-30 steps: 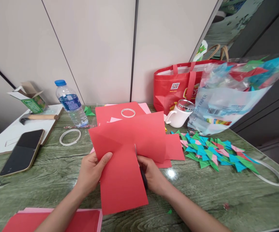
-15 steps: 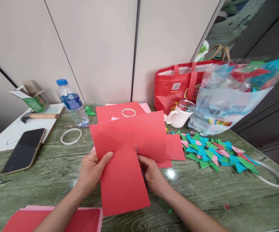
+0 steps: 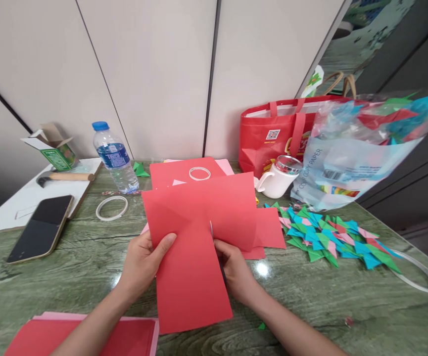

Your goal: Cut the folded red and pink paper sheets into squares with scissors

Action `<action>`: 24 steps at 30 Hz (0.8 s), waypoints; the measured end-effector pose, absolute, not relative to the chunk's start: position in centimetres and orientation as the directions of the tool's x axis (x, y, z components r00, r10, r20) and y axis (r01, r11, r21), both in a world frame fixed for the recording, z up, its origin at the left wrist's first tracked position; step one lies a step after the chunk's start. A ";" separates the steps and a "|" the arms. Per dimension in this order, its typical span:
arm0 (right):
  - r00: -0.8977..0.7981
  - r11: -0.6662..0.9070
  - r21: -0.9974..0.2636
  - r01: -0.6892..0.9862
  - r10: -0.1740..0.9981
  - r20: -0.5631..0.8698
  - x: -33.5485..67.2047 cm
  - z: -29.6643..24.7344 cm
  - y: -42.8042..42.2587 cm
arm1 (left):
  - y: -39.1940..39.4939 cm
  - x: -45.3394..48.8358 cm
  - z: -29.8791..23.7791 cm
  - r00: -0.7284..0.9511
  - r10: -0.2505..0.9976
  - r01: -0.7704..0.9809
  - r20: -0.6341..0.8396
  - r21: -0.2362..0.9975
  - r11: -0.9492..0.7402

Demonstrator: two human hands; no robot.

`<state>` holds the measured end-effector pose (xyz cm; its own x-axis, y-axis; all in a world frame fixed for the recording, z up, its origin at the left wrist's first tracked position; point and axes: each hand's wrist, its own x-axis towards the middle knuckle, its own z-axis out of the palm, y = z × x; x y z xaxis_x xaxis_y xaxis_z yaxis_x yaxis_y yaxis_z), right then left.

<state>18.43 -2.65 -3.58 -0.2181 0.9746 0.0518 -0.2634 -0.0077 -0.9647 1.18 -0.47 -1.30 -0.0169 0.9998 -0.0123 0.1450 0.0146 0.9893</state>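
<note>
A sheet of red paper [image 3: 189, 267] is held up in front of me, slit from its near edge to about the middle. My left hand [image 3: 145, 259] pinches its left side, thumb on top and fingers underneath. On the right of the slit, my right hand [image 3: 234, 269] is closed on a pair of scissors [image 3: 211, 228]. Only a thin bit of blade shows at the slit's end, and a dark part shows by the fingers; the paper and hand hide the rest. Behind the sheet lie more red papers [image 3: 184, 169] with a white tape ring [image 3: 199, 173] on them.
Left are a phone [image 3: 41, 227], a hammer [image 3: 65, 176], a water bottle [image 3: 115, 160] and a tape roll [image 3: 112, 208]. Right are folded paper pieces [image 3: 332, 235], a white mug [image 3: 278, 180], a red bag [image 3: 263, 133] and a filled plastic bag [image 3: 347, 163]. Red and pink sheets [image 3: 87, 336] lie near-left.
The view has shifted slightly, so everything sits a little further right. Both hands keep their hold, and the slit looks almost the same length.
</note>
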 end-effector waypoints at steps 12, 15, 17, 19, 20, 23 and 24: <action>-0.191 -0.004 -0.969 -0.245 0.981 0.044 18.5 -3.8 -2.7 | -0.6 1.4 -1.0 -0.033 0.999 0.123 -0.030 0.992 0.033; -0.182 -0.013 -0.969 -0.248 0.983 0.034 18.5 -4.0 -2.7 | -0.6 1.3 -1.1 -0.026 0.999 0.119 -0.038 0.992 0.041; -0.177 -0.019 -0.967 -0.254 0.984 0.027 18.5 -4.1 -2.7 | -0.6 1.3 -1.1 -0.019 0.999 0.121 -0.039 0.992 0.041; -0.178 -0.025 -0.966 -0.258 0.984 0.022 18.6 -4.1 -2.7 | -0.6 1.3 -1.2 -0.014 0.999 0.128 -0.031 0.991 0.033; -0.177 -0.027 -0.966 -0.257 0.984 0.020 18.6 -4.1 -2.7 | -0.6 1.3 -1.2 -0.012 1.000 0.129 -0.028 0.991 0.029; -0.167 -0.024 -0.966 -0.257 0.986 0.020 18.6 -4.0 -2.6 | -0.6 1.2 -1.3 -0.004 1.000 0.128 -0.024 0.991 0.025; -0.163 -0.025 -0.965 -0.260 0.987 0.018 18.5 -4.0 -2.6 | -0.6 1.2 -1.3 -0.003 1.000 0.126 -0.025 0.992 0.025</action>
